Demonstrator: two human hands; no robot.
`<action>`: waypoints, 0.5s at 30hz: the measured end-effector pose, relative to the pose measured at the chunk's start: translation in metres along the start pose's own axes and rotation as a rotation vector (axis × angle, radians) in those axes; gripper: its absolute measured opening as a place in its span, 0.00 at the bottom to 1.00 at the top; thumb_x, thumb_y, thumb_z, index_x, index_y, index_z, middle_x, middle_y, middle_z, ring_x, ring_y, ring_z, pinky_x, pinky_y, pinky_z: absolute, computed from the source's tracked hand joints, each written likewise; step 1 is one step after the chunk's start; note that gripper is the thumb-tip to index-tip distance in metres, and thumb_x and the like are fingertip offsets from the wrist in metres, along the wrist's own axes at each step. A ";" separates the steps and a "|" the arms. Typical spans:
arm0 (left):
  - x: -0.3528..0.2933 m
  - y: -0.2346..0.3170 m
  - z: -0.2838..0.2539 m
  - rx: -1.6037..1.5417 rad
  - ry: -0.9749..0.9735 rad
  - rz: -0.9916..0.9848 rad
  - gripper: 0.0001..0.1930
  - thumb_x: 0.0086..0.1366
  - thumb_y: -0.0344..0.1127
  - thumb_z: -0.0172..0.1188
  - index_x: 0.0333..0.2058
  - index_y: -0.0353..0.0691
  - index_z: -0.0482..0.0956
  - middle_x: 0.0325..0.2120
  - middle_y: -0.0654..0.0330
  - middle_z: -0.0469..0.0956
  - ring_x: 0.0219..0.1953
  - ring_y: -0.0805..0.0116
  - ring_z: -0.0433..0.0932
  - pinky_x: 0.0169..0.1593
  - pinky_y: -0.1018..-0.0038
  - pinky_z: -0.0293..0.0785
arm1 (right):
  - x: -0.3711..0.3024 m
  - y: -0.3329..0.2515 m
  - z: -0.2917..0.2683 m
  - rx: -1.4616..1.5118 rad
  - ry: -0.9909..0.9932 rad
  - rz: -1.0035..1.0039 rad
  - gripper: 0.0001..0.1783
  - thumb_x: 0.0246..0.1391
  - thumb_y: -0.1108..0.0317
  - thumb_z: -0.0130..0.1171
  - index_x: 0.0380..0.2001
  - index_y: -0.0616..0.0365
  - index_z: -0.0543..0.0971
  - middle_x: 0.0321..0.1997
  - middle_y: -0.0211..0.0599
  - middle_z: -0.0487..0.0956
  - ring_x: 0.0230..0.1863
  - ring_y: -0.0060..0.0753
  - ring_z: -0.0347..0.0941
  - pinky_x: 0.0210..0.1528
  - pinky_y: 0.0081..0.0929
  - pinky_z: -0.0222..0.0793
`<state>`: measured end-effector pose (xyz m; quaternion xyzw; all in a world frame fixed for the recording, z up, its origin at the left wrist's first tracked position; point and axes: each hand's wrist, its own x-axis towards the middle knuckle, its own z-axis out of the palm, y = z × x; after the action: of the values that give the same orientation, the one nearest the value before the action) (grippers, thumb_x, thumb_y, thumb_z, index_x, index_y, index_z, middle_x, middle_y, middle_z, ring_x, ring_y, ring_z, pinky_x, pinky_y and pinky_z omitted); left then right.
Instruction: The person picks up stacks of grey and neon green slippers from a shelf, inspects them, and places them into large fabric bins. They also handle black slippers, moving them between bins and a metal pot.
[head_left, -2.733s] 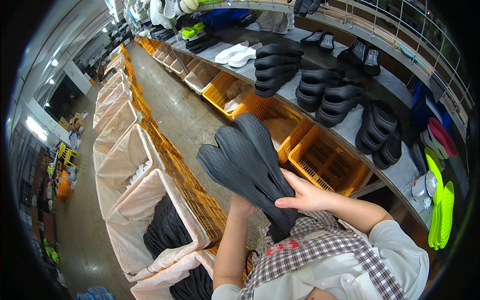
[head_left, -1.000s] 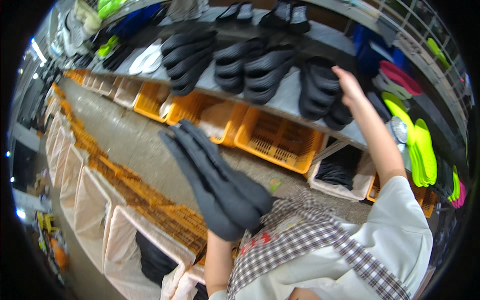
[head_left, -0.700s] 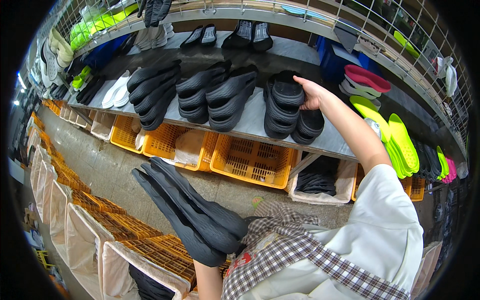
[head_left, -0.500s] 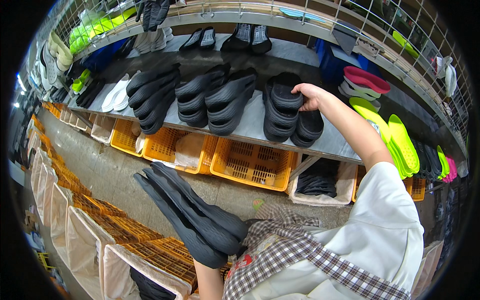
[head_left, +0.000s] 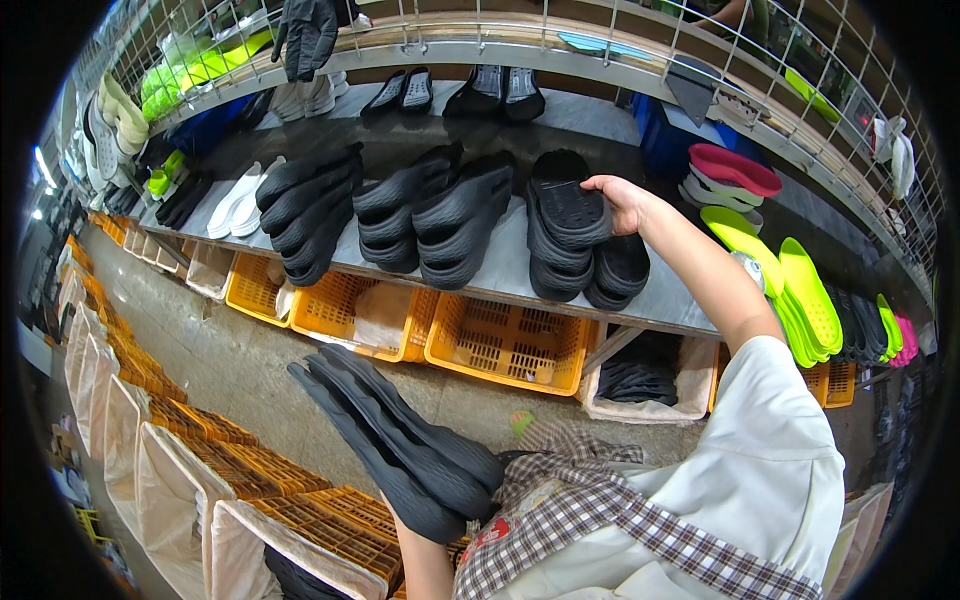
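My right hand (head_left: 618, 203) grips the edge of the top black shoe sole (head_left: 570, 215) on a stack, thumb over its upper face. That sole is tilted, showing its dotted inner face, above more black soles (head_left: 558, 272) on the bench. Another black stack (head_left: 622, 265) stands close under my right hand. Lower left of my body, several nested black soles (head_left: 400, 430) slant up and away, held on my left arm (head_left: 424, 555). My left hand itself is hidden behind them.
The grey bench (head_left: 505, 240) carries more black stacks (head_left: 310, 215), white soles (head_left: 238, 205), neon-yellow soles (head_left: 805, 300) and a crimson sole (head_left: 735, 172). Yellow crates (head_left: 510, 345) sit beneath. Lined baskets (head_left: 180, 480) row the left side. A wire-mesh shelf (head_left: 480, 47) spans above.
My right hand has tipped the top sole of its stack, so more of the inner face shows. The left-held soles shifted slightly right and down in the view.
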<state>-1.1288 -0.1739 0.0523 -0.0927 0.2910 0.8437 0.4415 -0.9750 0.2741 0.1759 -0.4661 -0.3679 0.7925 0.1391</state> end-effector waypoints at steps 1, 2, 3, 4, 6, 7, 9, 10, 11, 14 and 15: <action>0.001 0.000 0.000 0.002 0.003 -0.006 0.22 0.67 0.47 0.46 0.50 0.35 0.68 0.42 0.51 0.74 0.41 0.56 0.75 0.46 0.61 0.76 | 0.000 -0.001 0.000 -0.002 -0.003 -0.002 0.20 0.59 0.57 0.41 0.41 0.61 0.76 0.41 0.39 0.81 0.45 0.35 0.76 0.54 0.40 0.67; 0.001 0.000 0.000 0.003 0.007 -0.014 0.22 0.67 0.47 0.46 0.50 0.35 0.68 0.42 0.51 0.74 0.41 0.55 0.75 0.46 0.61 0.75 | 0.001 -0.001 0.001 -0.051 -0.011 0.016 0.20 0.59 0.55 0.42 0.41 0.58 0.76 0.41 0.37 0.81 0.46 0.34 0.76 0.54 0.41 0.65; 0.002 0.000 0.001 0.003 0.010 -0.022 0.22 0.67 0.48 0.46 0.50 0.35 0.68 0.42 0.51 0.74 0.41 0.55 0.75 0.46 0.61 0.75 | 0.001 -0.002 0.002 -0.100 0.004 0.033 0.20 0.59 0.53 0.42 0.41 0.55 0.77 0.41 0.36 0.81 0.46 0.33 0.75 0.54 0.42 0.64; 0.002 0.000 0.001 0.003 0.011 -0.025 0.22 0.67 0.48 0.46 0.50 0.35 0.69 0.42 0.51 0.74 0.41 0.55 0.75 0.46 0.61 0.75 | 0.001 -0.002 0.002 -0.141 -0.020 0.056 0.20 0.59 0.51 0.42 0.41 0.52 0.77 0.40 0.34 0.81 0.47 0.32 0.74 0.53 0.43 0.62; 0.003 -0.001 0.000 0.001 0.018 -0.037 0.22 0.67 0.48 0.46 0.49 0.35 0.69 0.42 0.51 0.74 0.41 0.55 0.75 0.46 0.60 0.75 | 0.005 0.000 0.004 -0.159 0.043 0.079 0.20 0.57 0.48 0.43 0.40 0.47 0.77 0.38 0.29 0.81 0.45 0.28 0.73 0.50 0.40 0.60; 0.003 -0.001 -0.001 -0.002 0.022 -0.042 0.22 0.67 0.48 0.46 0.49 0.35 0.69 0.41 0.51 0.75 0.41 0.55 0.75 0.46 0.60 0.75 | 0.007 0.001 0.005 -0.169 0.051 0.090 0.19 0.57 0.46 0.44 0.39 0.45 0.77 0.37 0.27 0.81 0.44 0.27 0.72 0.48 0.39 0.59; 0.003 -0.002 -0.003 -0.005 0.030 -0.043 0.22 0.67 0.48 0.46 0.49 0.35 0.69 0.41 0.51 0.75 0.41 0.55 0.75 0.46 0.60 0.75 | 0.014 0.005 0.005 -0.184 0.076 0.069 0.17 0.52 0.45 0.49 0.34 0.42 0.76 0.34 0.22 0.80 0.38 0.24 0.71 0.41 0.30 0.57; 0.002 -0.002 -0.005 -0.010 0.028 -0.042 0.22 0.67 0.48 0.46 0.49 0.35 0.69 0.41 0.51 0.75 0.41 0.54 0.75 0.46 0.60 0.75 | 0.017 0.007 0.004 -0.181 0.085 0.054 0.16 0.51 0.46 0.50 0.33 0.42 0.76 0.33 0.22 0.80 0.37 0.24 0.70 0.40 0.28 0.56; 0.002 -0.002 -0.007 -0.030 -0.008 -0.045 0.22 0.67 0.48 0.47 0.49 0.35 0.69 0.41 0.51 0.75 0.41 0.54 0.75 0.46 0.59 0.75 | 0.022 0.009 0.003 -0.178 0.095 0.039 0.15 0.50 0.46 0.51 0.32 0.41 0.76 0.33 0.21 0.80 0.37 0.23 0.70 0.40 0.27 0.55; -0.001 0.000 -0.013 -0.049 -0.051 -0.040 0.22 0.68 0.45 0.43 0.52 0.34 0.67 0.47 0.49 0.73 0.46 0.52 0.74 0.51 0.58 0.72 | 0.021 0.013 0.001 -0.002 0.060 -0.103 0.15 0.45 0.54 0.54 0.33 0.51 0.77 0.34 0.31 0.81 0.38 0.31 0.75 0.44 0.34 0.66; -0.003 0.000 -0.015 -0.049 -0.047 -0.038 0.22 0.68 0.45 0.43 0.52 0.34 0.67 0.47 0.49 0.73 0.46 0.52 0.74 0.51 0.58 0.72 | 0.016 0.015 0.004 0.067 -0.006 -0.125 0.16 0.44 0.56 0.55 0.33 0.53 0.77 0.35 0.33 0.81 0.38 0.33 0.76 0.45 0.36 0.68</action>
<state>-1.1290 -0.1843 0.0416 -0.0892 0.2582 0.8438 0.4619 -0.9852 0.2706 0.1562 -0.4351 -0.3702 0.7953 0.2029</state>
